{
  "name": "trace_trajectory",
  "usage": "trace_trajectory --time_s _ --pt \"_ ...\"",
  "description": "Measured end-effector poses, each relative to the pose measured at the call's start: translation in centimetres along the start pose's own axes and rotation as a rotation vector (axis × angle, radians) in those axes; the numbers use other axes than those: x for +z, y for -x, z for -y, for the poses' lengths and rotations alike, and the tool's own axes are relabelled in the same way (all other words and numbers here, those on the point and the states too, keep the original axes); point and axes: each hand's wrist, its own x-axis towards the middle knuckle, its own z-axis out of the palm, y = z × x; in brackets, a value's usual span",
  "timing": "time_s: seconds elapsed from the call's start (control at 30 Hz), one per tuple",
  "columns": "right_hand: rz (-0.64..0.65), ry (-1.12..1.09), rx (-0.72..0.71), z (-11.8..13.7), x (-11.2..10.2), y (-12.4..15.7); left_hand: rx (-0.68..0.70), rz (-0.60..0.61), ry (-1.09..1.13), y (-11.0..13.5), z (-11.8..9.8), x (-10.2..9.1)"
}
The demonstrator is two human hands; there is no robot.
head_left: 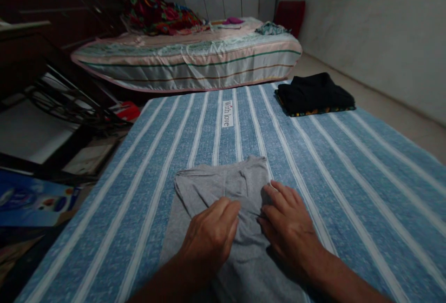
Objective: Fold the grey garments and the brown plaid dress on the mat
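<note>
A grey knit garment (226,180) lies partly folded on the blue striped bed cover, its top edge uneven and creased. My left hand (214,231) rests on the middle of it, fingers curled and pressed together on the cloth; the fingertips are partly hidden. At the garment's right side is my right hand (291,221), with thumb and fingers closing on the fabric near its edge. Wrinkles run across the cloth between the two hands. The near end of the garment drops out of view below my wrists.
Folded dark clothes (315,91) sit at the far right of the striped cover (348,168). A "With love" patch (227,114) is at its far middle. Beyond stands another bed (195,63) with a floral blanket (160,15). Dark furniture and a blue box (38,198) are on the left.
</note>
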Motion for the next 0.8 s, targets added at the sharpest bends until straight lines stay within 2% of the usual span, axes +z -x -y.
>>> trace_trajectory --time_s 0.17,0.3,0.43,0.63,0.8 --pt "-0.107 -0.139 -0.167 0.6 0.1 0.3 -0.019 0.046 -0.025 -0.3 0.2 -0.1" --pt "-0.087 -0.325 -0.260 2.2 -0.4 -0.2 -0.037 0.123 -0.011 -0.4 0.3 -0.2" --pt "0.003 -0.421 -0.332 2.5 -1.7 -0.8 -0.033 0.095 0.000 -0.1 0.3 0.0" --pt "0.090 -0.421 -0.199 0.0 -1.9 -1.2 0.029 -0.017 -0.019 0.6 0.3 0.7" --pt "0.392 -0.322 -0.207 -0.5 -1.1 -1.7 0.029 -0.036 -0.013 0.9 0.5 1.1"
